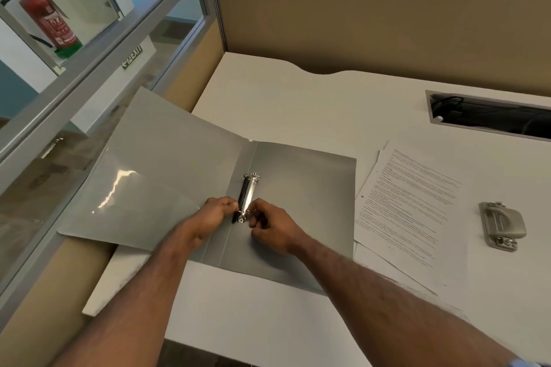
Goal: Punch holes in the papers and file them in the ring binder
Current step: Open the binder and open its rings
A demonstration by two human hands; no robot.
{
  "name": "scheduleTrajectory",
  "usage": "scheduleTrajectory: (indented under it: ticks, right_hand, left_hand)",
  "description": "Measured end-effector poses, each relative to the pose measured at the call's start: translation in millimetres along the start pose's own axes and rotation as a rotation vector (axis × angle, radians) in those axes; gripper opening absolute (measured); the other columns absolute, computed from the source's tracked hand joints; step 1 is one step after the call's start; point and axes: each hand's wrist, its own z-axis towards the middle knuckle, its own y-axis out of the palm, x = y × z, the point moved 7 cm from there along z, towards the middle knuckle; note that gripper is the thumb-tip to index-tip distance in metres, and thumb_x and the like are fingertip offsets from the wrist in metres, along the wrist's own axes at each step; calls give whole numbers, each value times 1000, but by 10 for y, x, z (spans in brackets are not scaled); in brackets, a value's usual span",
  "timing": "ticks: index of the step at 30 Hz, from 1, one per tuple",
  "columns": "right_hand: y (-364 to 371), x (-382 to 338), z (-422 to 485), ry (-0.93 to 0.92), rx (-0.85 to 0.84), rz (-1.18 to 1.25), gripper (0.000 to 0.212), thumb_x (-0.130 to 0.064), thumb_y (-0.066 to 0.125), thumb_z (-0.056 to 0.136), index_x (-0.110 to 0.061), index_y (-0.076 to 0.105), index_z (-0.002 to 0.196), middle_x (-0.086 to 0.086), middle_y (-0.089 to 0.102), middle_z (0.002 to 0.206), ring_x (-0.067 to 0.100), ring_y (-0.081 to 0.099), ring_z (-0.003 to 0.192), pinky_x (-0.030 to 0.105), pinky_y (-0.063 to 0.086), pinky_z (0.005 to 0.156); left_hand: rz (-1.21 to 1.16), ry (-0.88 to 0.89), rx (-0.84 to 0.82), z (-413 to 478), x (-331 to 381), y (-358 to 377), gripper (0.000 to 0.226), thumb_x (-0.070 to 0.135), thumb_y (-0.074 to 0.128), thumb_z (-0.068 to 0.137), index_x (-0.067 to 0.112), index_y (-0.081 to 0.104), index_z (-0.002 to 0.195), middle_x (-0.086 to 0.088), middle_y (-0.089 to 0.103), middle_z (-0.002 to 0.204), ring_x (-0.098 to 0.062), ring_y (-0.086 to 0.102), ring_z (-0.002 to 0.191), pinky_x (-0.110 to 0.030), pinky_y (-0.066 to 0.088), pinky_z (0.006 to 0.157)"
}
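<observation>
Ring binder [298,188] lies open on the counter [298,98], its left cover hanging past the counter's edge. Left hand [208,217] and right hand [272,228] both pinch the near end of the ring mechanism [248,194] from opposite sides, which looks like prying the ring apart. Risks: an uneven pull opens it crooked, or it snaps back on a fingertip; the overhanging cover could let the binder skid left under the tug. Papers [411,208] and hole punch [501,225] sit to the right, neither hand on them.
</observation>
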Motion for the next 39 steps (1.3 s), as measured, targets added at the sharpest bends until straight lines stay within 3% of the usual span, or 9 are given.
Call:
scheduleTrajectory:
  ticks: [4,9,14,20,23,26,31,35,39]
  right_hand:
    - [3,-23,-10,27,-13,13,35,-4,60,76,-19,58,107,-3,63,89,7,53,68,18,47,66]
    - [-129,-118,-20,87,-5,70,42,-7,60,83,-17,53,123,15,69,99,22,62,80,37,53,85]
    - [-564,-180,-296,32,284,85,24,-12,61,86,-15,66,110,5,70,90,9,59,71,25,52,73]
    - [-1298,451,-1164,176,668,49,8,-19,68,84,-26,68,87,-15,66,76,0,62,70,13,48,67]
    - [-1771,946,-1775,370,938,28,9,-19,69,83,-21,67,91,-10,66,79,11,65,78,27,51,72]
    - [-2132,1377,-2313,624,1091,18,35,-23,71,81,-12,62,112,6,65,102,28,62,100,40,49,88]
    - [-2356,1718,-2730,838,1092,56,63,-29,77,77,-8,49,129,19,53,128,38,47,123,44,38,101]
    - [-2350,1726,-2731,811,1063,111,66,-28,77,77,-7,45,131,18,51,131,36,46,125,40,36,103]
    - [-2320,1695,-2632,810,999,126,67,-30,75,77,-9,44,132,18,51,131,36,47,125,39,38,102]
  left_hand:
    - [6,-23,22,25,-24,4,23,16,46,101,1,64,100,-11,59,103,-22,54,97,-35,41,90]
    - [46,17,207,-15,45,-53,8,17,57,93,17,64,97,-3,68,97,-13,60,84,-21,42,65]
    - [175,165,465,-138,360,-52,14,29,69,83,24,64,96,5,66,87,-16,64,80,-29,49,71]
    - [333,376,264,-144,907,685,9,29,69,83,31,62,88,7,66,89,-5,62,75,-27,50,76]
    - [449,466,106,-171,1086,1230,14,32,67,85,30,63,98,8,62,97,-5,60,83,-28,51,80]
    - [612,553,1,-151,1186,1736,36,32,63,86,24,59,121,6,60,120,-13,58,109,-33,46,97]
    - [907,667,-36,-85,1324,2314,65,44,56,90,27,33,148,3,28,158,-16,23,145,-38,16,117]
    - [1096,661,-62,-79,1203,2542,69,54,46,92,31,22,152,2,10,163,-20,3,149,-46,-1,119]
    - [1173,631,-39,-136,1077,2640,72,61,38,91,31,18,153,2,5,164,-22,-3,150,-51,-8,117]
